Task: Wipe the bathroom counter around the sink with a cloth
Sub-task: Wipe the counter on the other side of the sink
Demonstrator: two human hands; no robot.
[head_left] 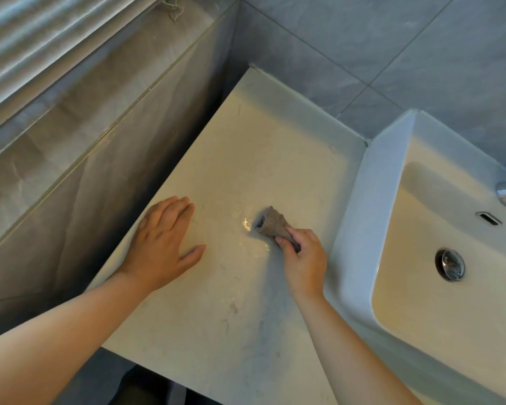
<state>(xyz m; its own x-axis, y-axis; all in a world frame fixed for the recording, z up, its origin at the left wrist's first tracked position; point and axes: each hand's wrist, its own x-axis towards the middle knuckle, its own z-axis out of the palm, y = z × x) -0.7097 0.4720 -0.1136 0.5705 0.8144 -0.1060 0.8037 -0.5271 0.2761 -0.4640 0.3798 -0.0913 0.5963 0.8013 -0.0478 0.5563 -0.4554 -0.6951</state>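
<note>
Right hand [303, 258] clenches a bunched cloth [272, 223] pointing forward-left toward wet counter [246, 159]; left hand [161, 244] rests flat, released.

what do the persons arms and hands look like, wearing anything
Both forearms are bare as far as the view shows: no sleeves in sight. The left hand and right hand wear no gloves, and no rings, watch or bracelet show. Fingernails look short and unpainted.

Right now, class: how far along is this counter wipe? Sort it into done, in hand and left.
Done: cannot tell. In hand: the right hand presses the cloth on the counter, wet glints beside it; the left hand lies flat. Left: faint smudges nearer the front edge.
</note>
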